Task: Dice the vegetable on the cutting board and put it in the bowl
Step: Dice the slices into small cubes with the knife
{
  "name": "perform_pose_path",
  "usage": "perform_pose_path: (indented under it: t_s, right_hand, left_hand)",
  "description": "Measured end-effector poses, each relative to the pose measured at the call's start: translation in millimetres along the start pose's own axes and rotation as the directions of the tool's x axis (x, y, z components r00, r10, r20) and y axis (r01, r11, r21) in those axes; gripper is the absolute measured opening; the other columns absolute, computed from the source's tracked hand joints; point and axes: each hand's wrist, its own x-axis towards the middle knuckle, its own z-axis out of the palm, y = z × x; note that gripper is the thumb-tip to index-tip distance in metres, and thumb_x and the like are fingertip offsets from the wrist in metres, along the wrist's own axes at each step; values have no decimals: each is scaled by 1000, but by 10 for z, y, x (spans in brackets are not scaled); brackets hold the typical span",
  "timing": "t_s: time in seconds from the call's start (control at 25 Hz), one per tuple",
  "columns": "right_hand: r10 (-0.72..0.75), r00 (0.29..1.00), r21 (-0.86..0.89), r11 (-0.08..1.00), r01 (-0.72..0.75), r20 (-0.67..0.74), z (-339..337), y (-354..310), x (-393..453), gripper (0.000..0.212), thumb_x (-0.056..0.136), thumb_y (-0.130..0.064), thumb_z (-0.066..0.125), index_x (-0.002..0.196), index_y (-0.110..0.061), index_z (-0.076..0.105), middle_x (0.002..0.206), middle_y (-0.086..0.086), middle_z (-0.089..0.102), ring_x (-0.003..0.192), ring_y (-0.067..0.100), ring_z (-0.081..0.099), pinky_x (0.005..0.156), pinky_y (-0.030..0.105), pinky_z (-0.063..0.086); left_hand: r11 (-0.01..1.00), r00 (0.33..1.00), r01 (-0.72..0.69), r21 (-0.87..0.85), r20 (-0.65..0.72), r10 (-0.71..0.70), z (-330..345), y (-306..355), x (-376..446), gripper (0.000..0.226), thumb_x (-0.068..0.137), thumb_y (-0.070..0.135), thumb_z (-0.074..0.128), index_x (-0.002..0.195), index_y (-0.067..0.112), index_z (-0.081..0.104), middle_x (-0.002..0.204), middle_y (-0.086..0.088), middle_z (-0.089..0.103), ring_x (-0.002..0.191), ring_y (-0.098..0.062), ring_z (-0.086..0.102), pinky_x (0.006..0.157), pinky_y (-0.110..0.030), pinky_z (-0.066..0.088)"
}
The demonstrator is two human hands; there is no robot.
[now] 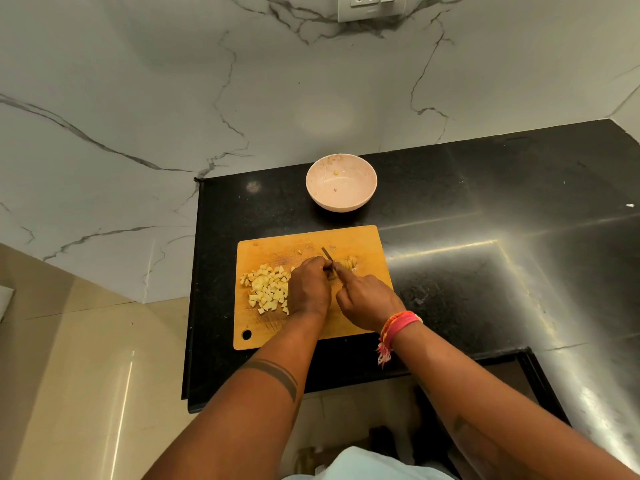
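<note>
A wooden cutting board [360, 237] lies on the black counter. A heap of pale yellow diced vegetable [266, 289] covers its left half. Sliced, undiced vegetable [348, 262] sits near the middle, partly hidden by my hands. My left hand [308, 287] presses down on that piece, fingers curled. My right hand [367, 299] grips a knife [327, 254], whose blade tip points away from me just beyond my fingers. A pale pink bowl [341, 202] stands behind the board and holds only a couple of small bits.
The black counter [485, 209] stretches to the right and ends at a front edge just below the board. A marble wall rises behind and to the left, with a socket plate [372, 6] at the top. Beige floor tiles [86, 375] lie at the lower left.
</note>
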Motion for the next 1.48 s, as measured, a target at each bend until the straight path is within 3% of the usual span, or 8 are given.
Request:
perform_pose_path:
  t_s: [0.2,0.36,0.6,0.8,1.04,1.2,1.32,1.48]
  right_hand:
    - [7,1000,-21,1000,-7,11,30,-20,-31,64,101,-32,35,161,-28,15,94,17,64,72,29,51,62,37,38]
    - [27,1000,-54,998,-27,14,226,117,-534,67,102,-34,35,161,-34,3,69,2,54,57,21,51,55,37,46]
    - [19,999,-46,999,-20,-38,233,206,-804,66,101,-37,33,160,-36,6,62,-1,55,52,20,53,51,36,44]
    - [7,997,-29,1000,-9,-79,84,130,-597,66,101,-34,35,161,-36,7,63,0,54,52,18,52,52,37,47]
    - [-29,999,-55,998,28,-19,0,20,-167,63,100,-32,36,161,-30,18,71,5,52,60,26,49,55,38,39]
    - [-27,1000,-25,999,28,14,-31,-44,58,62,101,-30,34,161,-27,19,79,6,53,59,17,44,59,36,36]
    - [-14,1000,-22,1000,15,14,70,-23,-59,64,101,-30,35,162,-27,13,88,17,62,67,28,50,61,37,36]
    - [10,1000,-51,999,-9,18,286,113,-505,68,102,-35,34,161,-34,0,69,3,56,56,23,51,52,37,41]
  left_hand:
    - [1000,1000,5,6,11,-5,-12,-9,30,16,98,19,60,100,27,74,105,5,73,86,-16,65,75,-30,56]
    - [1000,1000,-3,24,-19,3,-1,16,13,21,96,12,62,108,23,74,112,2,73,94,-20,66,76,-25,51]
    - [1000,998,-20,-14,-54,19,-10,-1,-54,20,96,10,61,106,19,76,111,0,73,96,-20,65,76,-24,48]
    - [999,998,3,-51,-66,-7,7,-3,-63,19,96,11,61,102,20,76,107,2,73,92,-18,65,76,-28,52]
    - [997,999,34,-70,-39,-37,3,-27,-35,19,96,15,60,98,23,77,103,2,74,87,-19,65,72,-29,52]
    - [995,999,24,-94,-38,-28,-12,-17,-26,18,98,19,60,97,23,77,103,1,74,87,-19,66,75,-33,56]
    - [995,998,50,-88,-45,-54,10,-43,7,16,96,17,62,94,24,76,102,3,74,84,-15,63,71,-27,52]
    - [996,996,58,-64,-71,-63,5,-11,-11,21,96,9,59,98,21,76,106,2,74,84,-12,59,70,-21,41]
